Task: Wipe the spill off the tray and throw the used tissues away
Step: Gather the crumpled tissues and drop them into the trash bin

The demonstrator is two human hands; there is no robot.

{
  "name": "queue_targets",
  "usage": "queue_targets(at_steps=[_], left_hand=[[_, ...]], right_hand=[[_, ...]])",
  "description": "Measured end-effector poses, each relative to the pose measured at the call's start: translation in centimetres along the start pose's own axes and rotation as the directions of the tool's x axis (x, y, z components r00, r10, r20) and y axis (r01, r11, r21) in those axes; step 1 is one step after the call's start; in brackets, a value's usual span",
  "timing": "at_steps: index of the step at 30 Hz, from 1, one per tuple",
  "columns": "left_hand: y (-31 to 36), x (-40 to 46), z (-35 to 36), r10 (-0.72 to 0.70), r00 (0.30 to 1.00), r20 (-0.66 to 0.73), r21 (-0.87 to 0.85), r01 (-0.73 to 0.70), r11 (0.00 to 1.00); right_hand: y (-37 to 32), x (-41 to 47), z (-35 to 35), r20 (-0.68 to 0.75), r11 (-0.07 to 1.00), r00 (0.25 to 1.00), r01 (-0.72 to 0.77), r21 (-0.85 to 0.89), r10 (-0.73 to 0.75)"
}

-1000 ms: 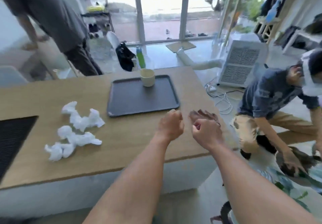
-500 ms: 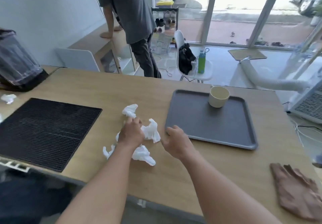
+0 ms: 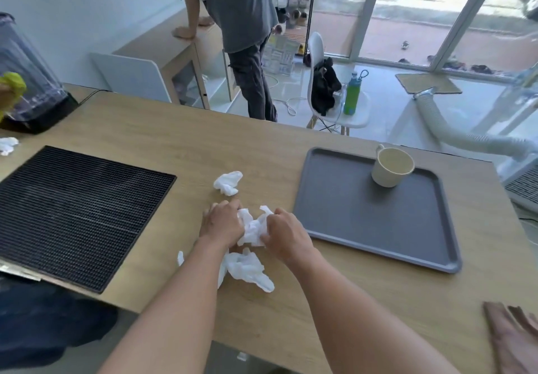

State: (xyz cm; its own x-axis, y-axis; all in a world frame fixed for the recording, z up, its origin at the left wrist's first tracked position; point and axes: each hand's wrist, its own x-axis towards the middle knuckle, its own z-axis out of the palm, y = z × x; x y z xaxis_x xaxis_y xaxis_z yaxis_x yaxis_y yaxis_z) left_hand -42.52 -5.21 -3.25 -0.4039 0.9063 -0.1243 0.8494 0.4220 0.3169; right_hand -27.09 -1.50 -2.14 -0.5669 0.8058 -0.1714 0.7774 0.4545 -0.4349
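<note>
Crumpled white tissues point(image 3: 252, 227) lie bunched on the wooden table, left of the grey tray point(image 3: 364, 222). My left hand point(image 3: 221, 223) and my right hand point(image 3: 283, 233) press in on that bunch from both sides, fingers curled into it. Another wad point(image 3: 247, 268) lies just below my hands, partly under my left forearm. A separate tissue point(image 3: 228, 182) sits a little farther back. A cream cup point(image 3: 391, 166) stands on the tray's far part. The tray surface looks dry and bare.
A black ribbed mat point(image 3: 72, 210) covers the table's left. A small white tissue point(image 3: 8, 145) and a dark container point(image 3: 26, 82) sit far left. A brown cloth point(image 3: 512, 338) lies at the right front. A person point(image 3: 241, 24) stands behind the table by a white chair point(image 3: 334, 97).
My view swung left toward the tissues. Both hands moved from the table's right edge to the pile; my right hand closed in on the bunch my left hand was on.
</note>
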Motion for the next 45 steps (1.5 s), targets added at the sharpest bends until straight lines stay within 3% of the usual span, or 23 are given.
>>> queue_targets(at_steps=[8,13,19,22,28,32,40,45], left_hand=[[0.3,0.0,-0.9,0.005,0.998,-0.062,-0.185,-0.016,0.983],[1.2,0.1,-1.2,0.116,0.989,-0.094,-0.227,-0.135,0.964],[2.2,-0.8,0.2,0.203,0.974,0.104,-0.236,-0.174,0.956],[2.7,-1.4,1.1,0.260,0.952,0.163,-0.157,-0.235,0.959],[3.9,-1.6,2.5,0.335,0.942,-0.003,-0.119,-0.333,0.936],[5.7,-2.0,1.7,0.361,0.927,-0.104,-0.115,-0.371,0.921],[16.0,-5.8,1.5,0.540,0.826,-0.165,-0.143,-0.561,0.815],[25.7,-12.5,5.3,0.743,0.663,-0.093,-0.201,-0.743,0.638]], right_hand=[[0.8,-0.6,-0.8,-0.083,0.999,0.996,-0.027,0.047,0.031],[1.4,-1.2,-0.9,-0.056,0.997,0.996,-0.073,0.021,0.074],[2.1,-1.9,-0.2,-0.033,0.996,0.996,-0.082,0.039,0.083],[2.7,-2.1,-0.1,-0.044,0.998,0.998,-0.052,0.048,0.054],[3.9,-3.2,-0.1,-0.079,0.997,0.995,-0.062,-0.054,0.058],[5.5,-4.8,-0.7,-0.169,0.995,0.981,-0.103,-0.016,0.099],[11.7,-13.4,-5.3,-0.388,0.943,0.860,-0.307,0.127,0.332],[17.1,-24.0,-6.9,-0.458,0.836,0.704,-0.509,0.206,0.542]])
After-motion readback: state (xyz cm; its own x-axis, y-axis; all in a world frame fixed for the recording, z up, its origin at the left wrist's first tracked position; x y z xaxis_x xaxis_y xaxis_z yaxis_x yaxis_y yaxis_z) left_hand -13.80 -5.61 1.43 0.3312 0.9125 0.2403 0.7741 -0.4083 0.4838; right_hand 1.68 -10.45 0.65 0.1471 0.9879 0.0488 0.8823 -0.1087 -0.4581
